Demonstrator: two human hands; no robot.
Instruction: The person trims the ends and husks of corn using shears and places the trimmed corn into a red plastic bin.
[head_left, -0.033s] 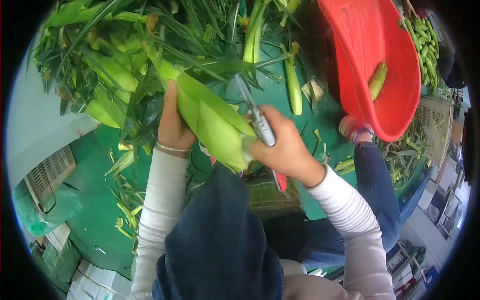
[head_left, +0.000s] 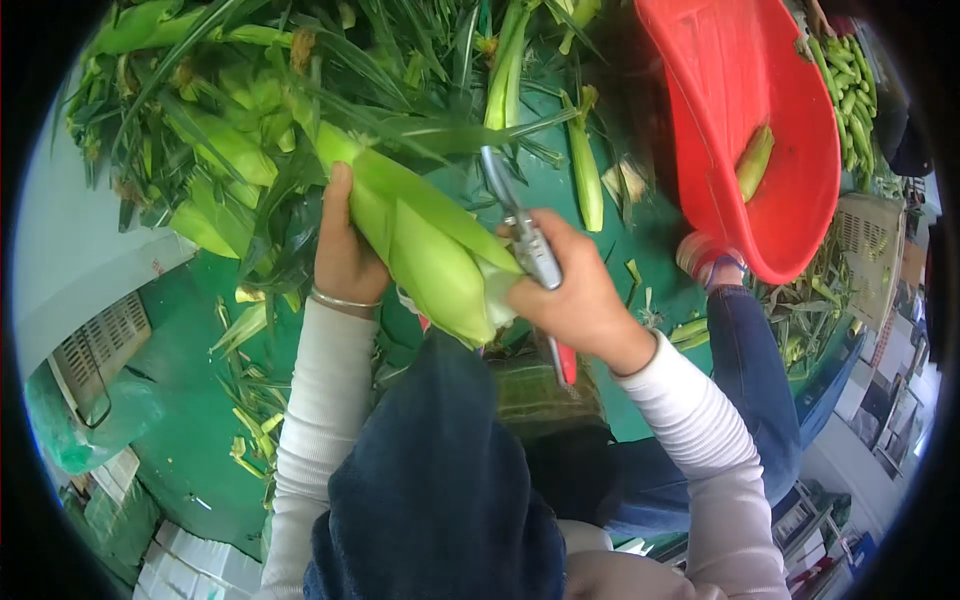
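An ear of corn in its green husk [head_left: 415, 240] lies slanted across the middle, its leafy end pointing away to the left. My left hand [head_left: 347, 245] is wrapped round it from the left, thumb up along the husk. In my right hand [head_left: 582, 295] is a pair of pruning shears [head_left: 537, 258] with a silver body and a red handle end, blades pointing up and away. The thumb and fingertips of that hand also touch a pale, loosened husk leaf at the ear's near right end. What the fingers do beneath is hidden.
Heaped corn with long leaves [head_left: 220, 140] covers the far left. A red scoop-shaped tub [head_left: 705, 130] at the far right holds one ear [head_left: 755, 165]. Beyond it lie piled green ears [head_left: 850, 95]. Husk scraps [head_left: 255, 435] litter the green floor [head_left: 190, 390].
My right hand and the shears have shifted slightly right, and the pale husk leaf at the ear's near end stands out a little more. My left hand has barely moved.
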